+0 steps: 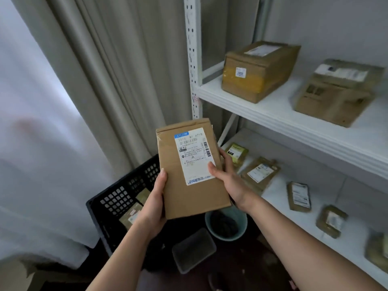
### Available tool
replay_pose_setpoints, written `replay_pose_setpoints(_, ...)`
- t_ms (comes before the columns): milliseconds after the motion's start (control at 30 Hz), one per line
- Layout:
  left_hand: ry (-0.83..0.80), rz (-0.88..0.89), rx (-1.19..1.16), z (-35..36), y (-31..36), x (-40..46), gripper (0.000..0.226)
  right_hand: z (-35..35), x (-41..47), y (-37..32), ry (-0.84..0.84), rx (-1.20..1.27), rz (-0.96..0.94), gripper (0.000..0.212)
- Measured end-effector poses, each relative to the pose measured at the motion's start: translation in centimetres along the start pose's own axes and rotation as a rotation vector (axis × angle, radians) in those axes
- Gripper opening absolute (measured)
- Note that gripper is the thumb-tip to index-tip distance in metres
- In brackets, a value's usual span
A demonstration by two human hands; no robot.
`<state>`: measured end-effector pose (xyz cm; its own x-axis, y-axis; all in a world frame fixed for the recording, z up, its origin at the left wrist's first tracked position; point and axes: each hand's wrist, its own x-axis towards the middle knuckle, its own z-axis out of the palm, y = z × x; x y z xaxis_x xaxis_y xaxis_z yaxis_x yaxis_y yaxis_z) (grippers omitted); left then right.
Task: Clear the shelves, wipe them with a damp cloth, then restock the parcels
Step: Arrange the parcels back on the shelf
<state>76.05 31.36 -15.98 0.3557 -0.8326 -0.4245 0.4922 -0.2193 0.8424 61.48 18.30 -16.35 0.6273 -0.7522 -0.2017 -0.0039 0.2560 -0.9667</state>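
Note:
A brown cardboard parcel with a white shipping label is held upright in front of the white shelf unit. My left hand grips its lower left edge, thumb on the front. My right hand holds its right edge, thumb pressed on the label. Two larger boxes stand on the upper shelf: one at the left, one at the right. Several small flat parcels, such as one, lie on the lower shelf.
A black plastic crate with a few parcels inside stands on the floor below my left hand. A teal bucket holding something dark and a clear plastic tray sit on the floor. Grey curtains hang at the left.

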Motion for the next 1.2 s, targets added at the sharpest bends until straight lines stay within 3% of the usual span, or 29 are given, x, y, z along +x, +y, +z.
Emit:
replay_pose_setpoints(200,-0.148,0.007,0.133,10.0,0.7,-4.7,0.051,-6.7,-9.4,-5.5,0.191,0.018,-0.068,0.068)
replay_pose_setpoints(400,-0.415,-0.001,0.224,21.0,-1.1,-7.9,0.046,-15.6,-18.7,-9.0,0.386,0.031,-0.094,0.068)
replay_pose_setpoints(567,-0.518,0.068,0.286,30.7,-3.9,-9.2,0.069,-23.9,-25.7,-10.7,0.536,0.063,-0.148,0.068)
replay_pose_setpoints(733,-0.550,0.077,0.219,41.4,-7.1,-10.9,0.047,-32.2,-32.3,-12.3,0.601,0.056,-0.119,0.091)
replay_pose_setpoints(900,-0.579,0.061,0.234,53.2,-11.3,-13.3,0.044,-41.9,-39.7,-12.9,0.648,0.100,-0.134,0.079)
replay_pose_setpoints(1067,-0.670,0.084,0.275,63.9,-15.1,-15.0,0.053,-50.7,-44.9,-14.2,0.905,0.196,-0.261,0.041)
replay_pose_setpoints(1200,-0.682,0.100,0.360,70.6,-18.0,-16.7,0.054,-55.9,-48.3,-14.9,1.084,0.179,-0.280,0.034)
